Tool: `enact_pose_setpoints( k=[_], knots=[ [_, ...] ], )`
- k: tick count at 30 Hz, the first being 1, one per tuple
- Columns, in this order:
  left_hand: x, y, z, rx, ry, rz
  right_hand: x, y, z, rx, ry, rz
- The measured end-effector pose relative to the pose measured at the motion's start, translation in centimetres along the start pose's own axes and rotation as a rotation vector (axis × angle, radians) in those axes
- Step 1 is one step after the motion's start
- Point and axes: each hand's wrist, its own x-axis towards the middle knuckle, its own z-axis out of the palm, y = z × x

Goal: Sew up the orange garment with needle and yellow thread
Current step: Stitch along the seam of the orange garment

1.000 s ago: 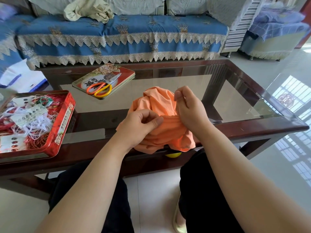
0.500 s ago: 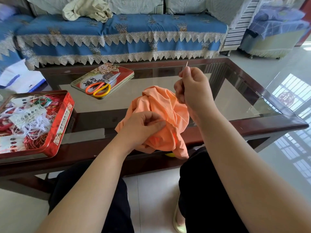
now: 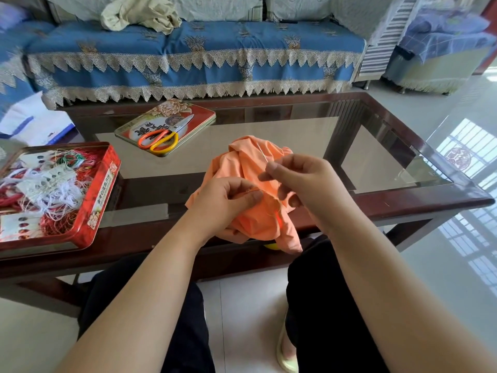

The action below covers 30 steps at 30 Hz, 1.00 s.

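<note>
My left hand (image 3: pixel 228 203) grips the bunched orange garment (image 3: pixel 252 189) at the near desk (image 3: pixel 403 200) edge, thumb and fingers clamped on a fold. My right hand (image 3: pixel 304 181) pinches the needle (image 3: pixel 265 157), tip pointing up over the cloth; thread too thin to trace. Left on the desk, a red tin (image 3: pixel 102 195) of threads. Farther back, scissors (image 3: pixel 161 135) lie on a lid (image 3: pixel 199 114). Behind, a blue sofa (image 3: pixel 215 49).
</note>
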Motion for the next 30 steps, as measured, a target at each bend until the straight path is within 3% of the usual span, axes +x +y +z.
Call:
enact_pose_setpoints(
  k=[7,16,30],
  knots=[
    [0.1,-0.2,-0.3,0.114,0.065,0.049,-2.5,1.7,-0.5,-0.106,-0.086,0.091],
    [-0.1,-0.1,-0.6,0.285,0.116,0.122,-2.9,4.2,0.1,-0.238,0.045,-0.047],
    [-0.3,0.0,-0.4,0.308,0.13,0.176,-2.5,5.1,0.1,-0.31,0.084,-0.083]
  ],
)
